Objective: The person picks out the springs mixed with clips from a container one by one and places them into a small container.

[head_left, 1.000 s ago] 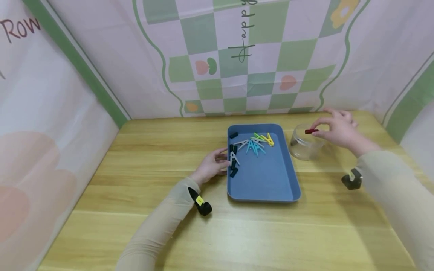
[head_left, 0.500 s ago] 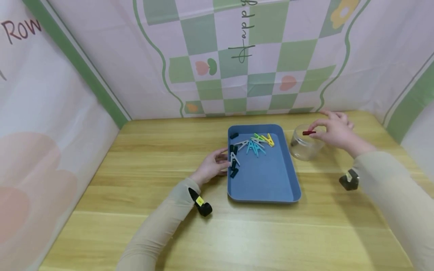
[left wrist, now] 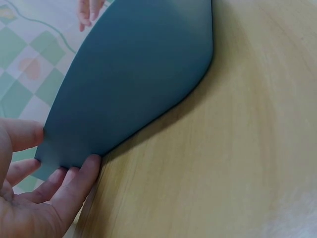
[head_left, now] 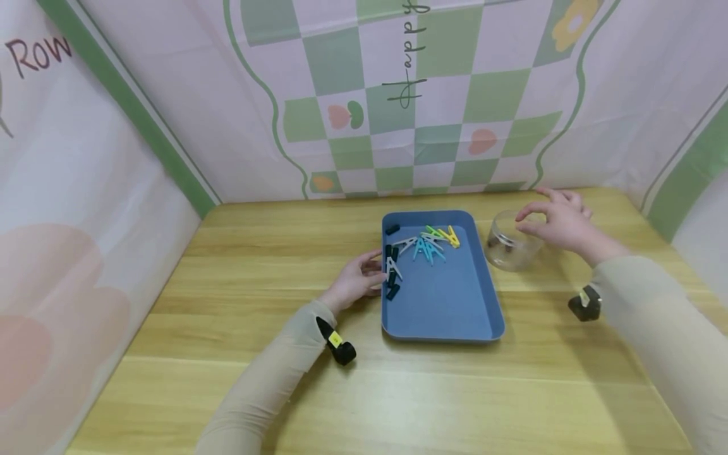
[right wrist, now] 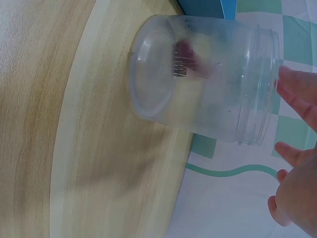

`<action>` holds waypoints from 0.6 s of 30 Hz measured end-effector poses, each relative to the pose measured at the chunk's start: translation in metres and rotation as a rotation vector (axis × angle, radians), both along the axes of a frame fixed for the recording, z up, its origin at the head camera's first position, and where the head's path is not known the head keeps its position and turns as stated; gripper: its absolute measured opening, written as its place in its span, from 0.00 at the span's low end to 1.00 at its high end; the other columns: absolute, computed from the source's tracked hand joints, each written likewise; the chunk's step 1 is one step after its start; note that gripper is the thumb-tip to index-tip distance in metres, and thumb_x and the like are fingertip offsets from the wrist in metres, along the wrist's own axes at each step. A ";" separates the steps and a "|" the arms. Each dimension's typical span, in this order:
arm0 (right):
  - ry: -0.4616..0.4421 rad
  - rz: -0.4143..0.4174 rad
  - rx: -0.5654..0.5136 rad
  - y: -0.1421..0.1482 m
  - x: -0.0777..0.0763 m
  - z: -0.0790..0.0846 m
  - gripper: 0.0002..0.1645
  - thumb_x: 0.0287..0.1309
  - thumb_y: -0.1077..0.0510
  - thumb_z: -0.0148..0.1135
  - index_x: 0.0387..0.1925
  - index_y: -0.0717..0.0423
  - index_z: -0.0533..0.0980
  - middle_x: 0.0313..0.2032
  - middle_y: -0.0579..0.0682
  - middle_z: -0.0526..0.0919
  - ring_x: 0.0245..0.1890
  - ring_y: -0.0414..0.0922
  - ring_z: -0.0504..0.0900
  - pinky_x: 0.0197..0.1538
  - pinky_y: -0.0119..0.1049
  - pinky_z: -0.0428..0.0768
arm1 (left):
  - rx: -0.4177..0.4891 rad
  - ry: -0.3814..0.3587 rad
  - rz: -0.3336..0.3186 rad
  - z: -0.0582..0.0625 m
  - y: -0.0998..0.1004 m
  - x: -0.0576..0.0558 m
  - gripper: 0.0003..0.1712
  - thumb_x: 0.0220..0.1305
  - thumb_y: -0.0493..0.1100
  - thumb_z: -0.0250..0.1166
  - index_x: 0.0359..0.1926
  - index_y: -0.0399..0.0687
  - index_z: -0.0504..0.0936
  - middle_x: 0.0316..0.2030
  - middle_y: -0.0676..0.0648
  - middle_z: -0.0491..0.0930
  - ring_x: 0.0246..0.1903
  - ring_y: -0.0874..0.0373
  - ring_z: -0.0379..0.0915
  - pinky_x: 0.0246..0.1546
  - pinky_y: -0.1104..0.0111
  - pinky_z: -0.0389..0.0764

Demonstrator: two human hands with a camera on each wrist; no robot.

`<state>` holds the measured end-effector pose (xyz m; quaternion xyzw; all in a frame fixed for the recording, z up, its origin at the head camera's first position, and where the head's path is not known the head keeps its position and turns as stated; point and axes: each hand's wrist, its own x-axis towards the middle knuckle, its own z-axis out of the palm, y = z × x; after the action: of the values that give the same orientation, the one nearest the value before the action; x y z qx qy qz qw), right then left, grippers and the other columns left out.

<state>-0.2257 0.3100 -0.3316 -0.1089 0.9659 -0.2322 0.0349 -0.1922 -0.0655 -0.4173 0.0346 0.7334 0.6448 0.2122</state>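
My left hand [head_left: 354, 280] is at the left side of a blue tray [head_left: 455, 303]. In the left wrist view its fingertips [left wrist: 89, 162] touch the tray's outer wall, with the thumb near the rim. Inside the tray lie teal clothespins [head_left: 422, 248], grey clothespins [head_left: 392, 265], a yellow clothespin [head_left: 452, 237], a green one, and several small black cylinders [head_left: 393, 291]. My right hand [head_left: 560, 224] hovers at the mouth of a clear plastic jar [right wrist: 223, 94], fingers apart and holding nothing. Within the jar, a blurred dark red piece [right wrist: 188, 55] appears beside a dark ribbed thing.
Wood-grain table [head_left: 256, 303] surrounds the tray, and the jar stands close to the tray's right side. Patterned cloth [head_left: 392, 145] hangs behind the table's back edge and at both sides.
The small dark red cylinder that my right fingers pinched over the jar has been let go and is now inside it. My left hand and the tray stay in place.
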 end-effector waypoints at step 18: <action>-0.007 0.018 0.010 -0.001 0.001 0.001 0.28 0.64 0.48 0.55 0.57 0.63 0.69 0.68 0.75 0.41 0.62 0.79 0.37 0.54 0.76 0.43 | -0.005 -0.004 0.001 0.000 0.000 0.000 0.35 0.64 0.32 0.58 0.71 0.50 0.59 0.62 0.39 0.67 0.58 0.47 0.69 0.48 0.60 0.83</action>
<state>-0.2245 0.3090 -0.3302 -0.1164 0.9659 -0.2277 0.0407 -0.1919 -0.0660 -0.4176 0.0324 0.7346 0.6431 0.2137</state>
